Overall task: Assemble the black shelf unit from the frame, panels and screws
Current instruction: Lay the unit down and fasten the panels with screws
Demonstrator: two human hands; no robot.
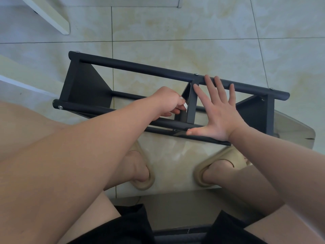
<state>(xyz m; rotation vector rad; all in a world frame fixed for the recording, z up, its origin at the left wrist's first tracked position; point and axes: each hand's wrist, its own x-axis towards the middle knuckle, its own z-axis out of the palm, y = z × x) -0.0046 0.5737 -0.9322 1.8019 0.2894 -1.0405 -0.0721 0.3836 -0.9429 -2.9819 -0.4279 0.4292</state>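
shelf (82, 85) on its side, centre frame, on floor (193, 41). right hand (218, 113) flat, fingers spread across rails (140, 67), likely steadying. left hand (167, 101) curled, apparently pinching middle panel (191, 104) edge to align it.

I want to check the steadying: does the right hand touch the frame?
Touching. The head view shows the right hand spread flat, fingertips on the frame far bar, thumb on its near bar.

A glossy cream-marbled tiled floor (193, 32) is crossed by dark grout lines (112, 23); a pale plank (52, 16) is seen upper left
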